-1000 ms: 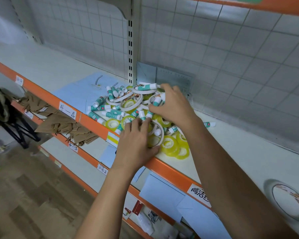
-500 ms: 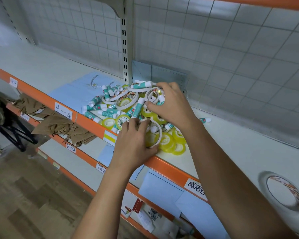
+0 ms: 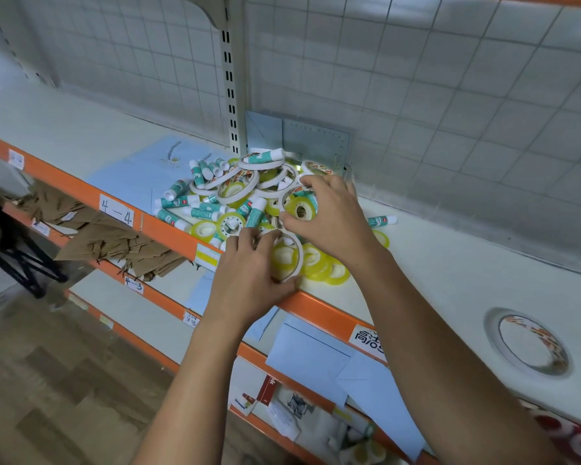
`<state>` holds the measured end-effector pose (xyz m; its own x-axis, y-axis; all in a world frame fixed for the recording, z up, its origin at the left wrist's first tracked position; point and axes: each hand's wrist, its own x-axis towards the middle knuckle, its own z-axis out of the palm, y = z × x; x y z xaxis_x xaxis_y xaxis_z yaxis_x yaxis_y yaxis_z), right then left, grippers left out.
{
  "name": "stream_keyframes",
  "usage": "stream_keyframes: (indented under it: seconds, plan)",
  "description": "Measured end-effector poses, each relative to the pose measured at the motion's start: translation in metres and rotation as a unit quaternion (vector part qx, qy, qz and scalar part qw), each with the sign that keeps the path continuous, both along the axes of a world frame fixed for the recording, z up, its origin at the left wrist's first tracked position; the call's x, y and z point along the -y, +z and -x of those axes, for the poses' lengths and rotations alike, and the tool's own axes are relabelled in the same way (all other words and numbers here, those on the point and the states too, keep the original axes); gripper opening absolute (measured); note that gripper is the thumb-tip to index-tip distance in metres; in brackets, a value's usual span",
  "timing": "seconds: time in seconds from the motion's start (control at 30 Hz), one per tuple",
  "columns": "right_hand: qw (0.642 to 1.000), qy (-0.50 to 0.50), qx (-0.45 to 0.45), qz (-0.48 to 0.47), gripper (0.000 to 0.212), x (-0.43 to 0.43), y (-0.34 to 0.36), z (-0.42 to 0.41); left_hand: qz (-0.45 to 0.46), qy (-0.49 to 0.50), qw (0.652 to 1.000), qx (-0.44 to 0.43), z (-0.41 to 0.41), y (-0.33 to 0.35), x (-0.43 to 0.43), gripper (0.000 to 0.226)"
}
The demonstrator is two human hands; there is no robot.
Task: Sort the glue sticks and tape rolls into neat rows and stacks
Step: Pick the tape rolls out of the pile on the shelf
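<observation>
Left grip [image 3: 249, 273] still holds white ring [image 3: 300, 255]; right grip [image 3: 332, 216] clasps yellow roll [image 3: 299, 209].

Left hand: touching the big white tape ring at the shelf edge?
Touching. Head view: left hand grips the white tape ring, thumb on its near rim, fingers over it.

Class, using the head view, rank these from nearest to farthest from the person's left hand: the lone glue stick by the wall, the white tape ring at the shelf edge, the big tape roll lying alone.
1. White tape ring, at the front edge of the shelf, gripped by the left hand.
2. Lone glue stick, farther back and to the right.
3. Big tape roll, alone at the far right.
</observation>
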<state>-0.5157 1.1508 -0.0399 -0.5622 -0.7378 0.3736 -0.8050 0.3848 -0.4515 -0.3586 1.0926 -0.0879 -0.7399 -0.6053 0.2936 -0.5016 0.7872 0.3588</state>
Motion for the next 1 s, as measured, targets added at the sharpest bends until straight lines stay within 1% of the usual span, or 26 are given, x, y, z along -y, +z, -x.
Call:
stream_keyframes:
  seconds: [0.2,0.5,0.63,0.83,1.0]
  plan:
    - [1.000,0.008,-0.004,0.003,0.070,-0.002,-0.003,-0.008,-0.015,-0.007,1.000,0.013,-0.006,-0.004,-0.004,0.080]
    - [0.999,0.013,-0.037,0.020,0.066,-0.004,-0.008,-0.015,-0.023,-0.009,0.999,0.028,-0.011,-0.002,-0.008,0.082]
    - [0.999,0.013,-0.037,0.024,0.066,-0.012,-0.006,-0.016,-0.009,-0.020,0.999,0.026,-0.009,0.004,-0.013,0.079]
    - [0.999,-0.024,-0.013,0.032,0.068,-0.064,-0.003,0.000,0.005,-0.066,0.997,0.030,0.018,0.014,-0.036,0.082]
    - [0.995,-0.100,0.015,0.016,0.067,-0.141,-0.007,0.028,0.002,-0.137,0.989,0.055,0.059,0.018,-0.077,0.081]
